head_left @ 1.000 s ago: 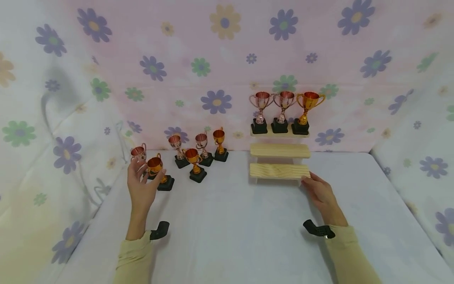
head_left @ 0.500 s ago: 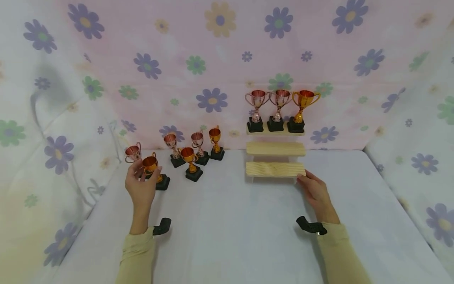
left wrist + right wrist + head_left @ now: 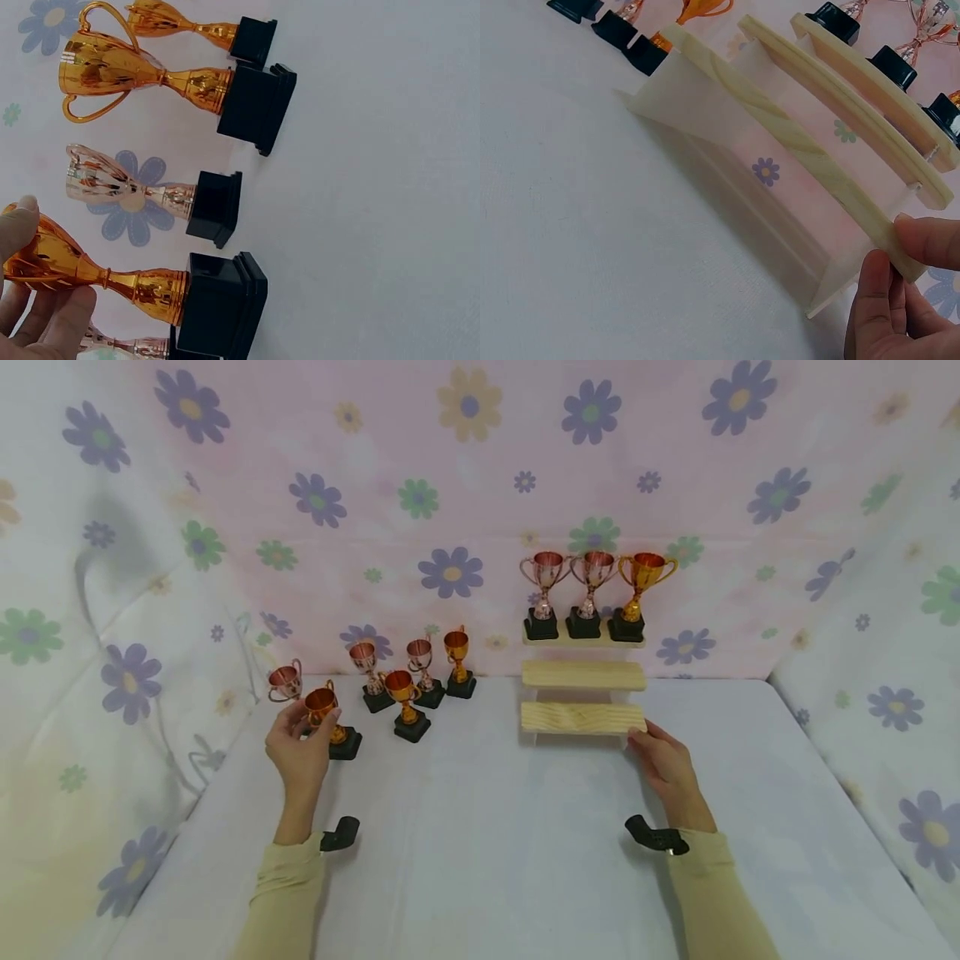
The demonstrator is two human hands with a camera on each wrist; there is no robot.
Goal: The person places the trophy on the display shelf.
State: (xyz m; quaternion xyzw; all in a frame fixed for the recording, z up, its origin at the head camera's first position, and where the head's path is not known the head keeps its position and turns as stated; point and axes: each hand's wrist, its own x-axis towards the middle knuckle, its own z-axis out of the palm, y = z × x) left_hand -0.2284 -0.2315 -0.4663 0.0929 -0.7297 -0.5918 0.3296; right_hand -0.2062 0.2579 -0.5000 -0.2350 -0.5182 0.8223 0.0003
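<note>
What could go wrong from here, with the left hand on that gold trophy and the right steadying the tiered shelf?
1. The left hand grips the gold trophy by its cup only; lifted, its heavy black base could swing.
2. A copper trophy stands close behind and could get knocked over.
3. The right hand pinches just the bottom step's corner of the wooden shelf; a nudge might topple the three trophies on top.

The head camera looks forward and down from afar. Each wrist camera sits close behind its fingers, sharing the gold trophy (image 3: 112, 277) (image 3: 324, 710) and the wooden shelf (image 3: 817, 180) (image 3: 582, 717) with the head view.
</note>
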